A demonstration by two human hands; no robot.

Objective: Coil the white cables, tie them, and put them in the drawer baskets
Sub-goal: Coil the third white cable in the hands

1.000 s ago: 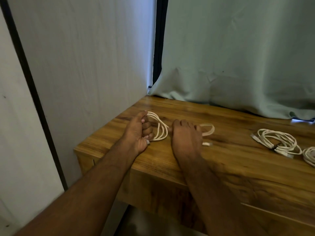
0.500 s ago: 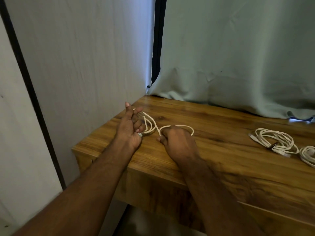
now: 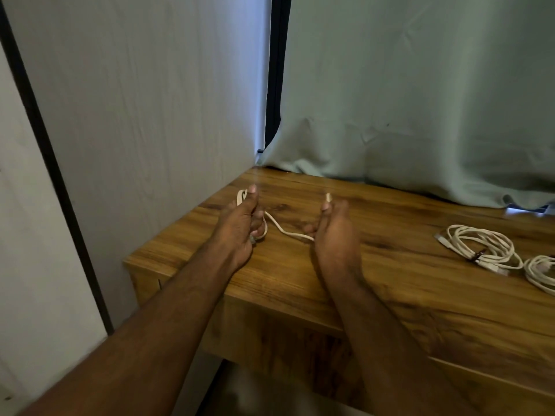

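Left hand (image 3: 240, 226) gripping a small coil of white cable (image 3: 280, 228), loops gathered inside the curled fingers, thumb raised, one loop showing above the fingers on the far side. Right hand (image 3: 335, 232) grasping the free end of the same cable: strand entering under the hand at its near-left edge, pale plug tip (image 3: 328, 197) protruding just above the fingertips. Exact finger placement on the right hand hidden behind the back of the hand. Short slack run of cable sagging between the two hands, reaching down to the table surface or close above it. Both hands low over the front-left corner of the wooden table (image 3: 375, 274), forearms crossing the near edge.

Finished bundle (image 3: 480, 246) lying flat on the table well to the right: white cable in several loops, bound at its near side by a dark tie (image 3: 477, 256), connector ends sticking out at left and lower right. Second coil (image 3: 540, 273) just beside it on the right, partly cut off by the frame edge; tie on that one not discernible.

Pale wood-grain panel (image 3: 135, 115) against the left side of the table. Light green curtain (image 3: 420, 94) hanging along the far side, hem resting on the tabletop. Dark vertical strip (image 3: 277, 70) between panel and curtain.
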